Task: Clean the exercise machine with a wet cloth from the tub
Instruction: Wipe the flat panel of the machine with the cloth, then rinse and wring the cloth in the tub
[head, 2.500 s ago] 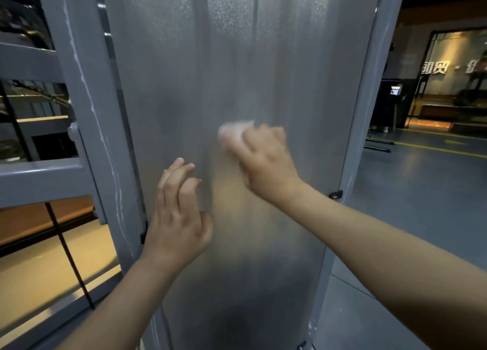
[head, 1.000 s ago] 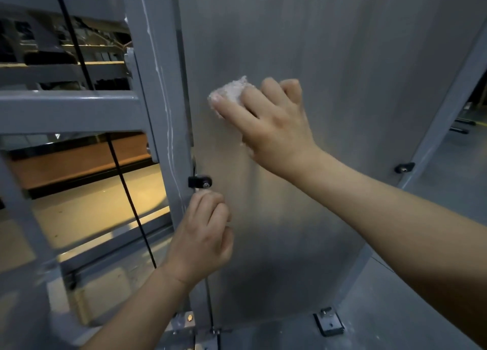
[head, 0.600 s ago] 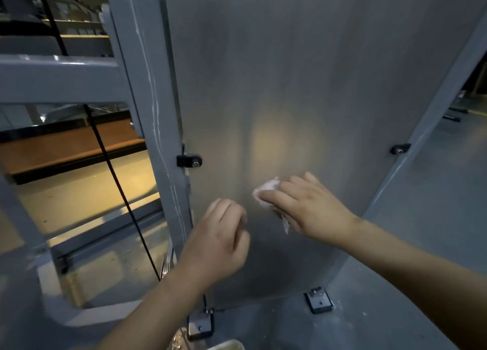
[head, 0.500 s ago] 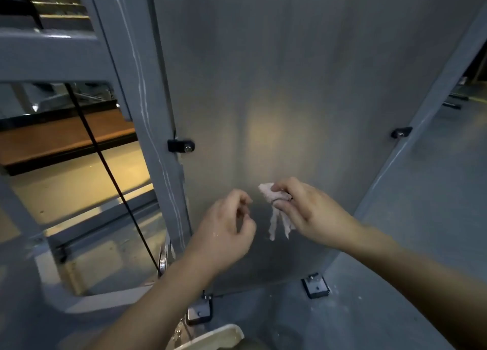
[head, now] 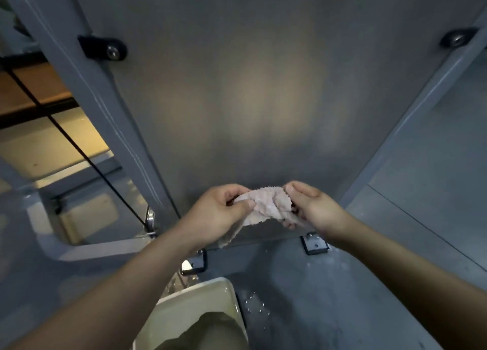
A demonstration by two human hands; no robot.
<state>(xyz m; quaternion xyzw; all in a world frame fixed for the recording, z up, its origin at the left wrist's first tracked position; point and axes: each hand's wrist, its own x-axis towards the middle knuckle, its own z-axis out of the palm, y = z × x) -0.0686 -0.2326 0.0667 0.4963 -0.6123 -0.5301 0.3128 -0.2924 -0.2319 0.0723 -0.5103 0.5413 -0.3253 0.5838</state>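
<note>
Pinkish terry cloth, one piece, is stretched between two hands in front of the lower edge of the exercise machine's grey panel. The left hand pinches its left end between thumb and curled fingers. The right hand grips the bunched right end, thumb on top. Both forearms reach forward, wrists about level. One cream tub stands on the floor below the cloth. Two black fasteners sit at the panel's side edges, and two brackets at its base.

Pale cloth between left hand and right hand.
</note>
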